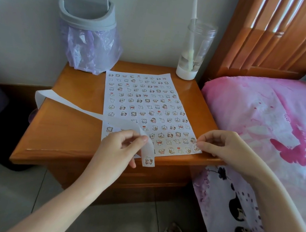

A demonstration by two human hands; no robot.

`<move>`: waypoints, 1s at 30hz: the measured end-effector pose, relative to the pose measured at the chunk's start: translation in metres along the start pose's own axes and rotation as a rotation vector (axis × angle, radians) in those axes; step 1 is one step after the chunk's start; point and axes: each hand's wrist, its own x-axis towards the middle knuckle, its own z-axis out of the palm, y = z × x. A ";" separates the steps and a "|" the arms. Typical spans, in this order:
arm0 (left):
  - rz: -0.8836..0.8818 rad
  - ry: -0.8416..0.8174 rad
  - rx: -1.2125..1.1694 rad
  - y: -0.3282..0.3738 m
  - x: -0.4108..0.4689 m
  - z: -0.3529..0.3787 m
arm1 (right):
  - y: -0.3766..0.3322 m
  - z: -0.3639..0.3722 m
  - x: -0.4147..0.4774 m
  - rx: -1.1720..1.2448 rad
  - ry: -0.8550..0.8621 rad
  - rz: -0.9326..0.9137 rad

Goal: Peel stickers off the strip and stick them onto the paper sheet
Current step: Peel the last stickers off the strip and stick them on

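A white paper sheet (132,86) covered with several small cartoon stickers lies on the wooden bedside table (69,124). A long white backing strip (71,105) runs from the table's left edge across to my left hand (121,146), which pinches it near its hanging end. One sticker (149,160) sits on that end, below my fingers. My right hand (220,144) has its fingertips pressed on a sticker (196,147) at the sheet's near right corner, fingers curled.
A grey swing-lid bin (87,15) with a purple bag stands at the table's back left. A clear tumbler with a straw (194,49) stands at the back right. A bed with pink bedding (264,120) lies to the right. Tiled floor is below.
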 end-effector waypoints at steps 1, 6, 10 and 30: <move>-0.004 -0.002 0.007 0.000 0.000 0.000 | 0.000 0.001 0.000 -0.002 0.006 -0.001; -0.019 -0.010 0.013 0.000 0.002 0.000 | 0.001 0.003 -0.001 -0.042 0.032 -0.024; -0.026 -0.004 0.030 0.000 0.003 0.000 | 0.002 0.005 -0.001 -0.082 0.054 -0.032; -0.028 0.022 0.042 -0.001 0.003 0.000 | 0.003 0.013 -0.001 -0.139 0.124 -0.071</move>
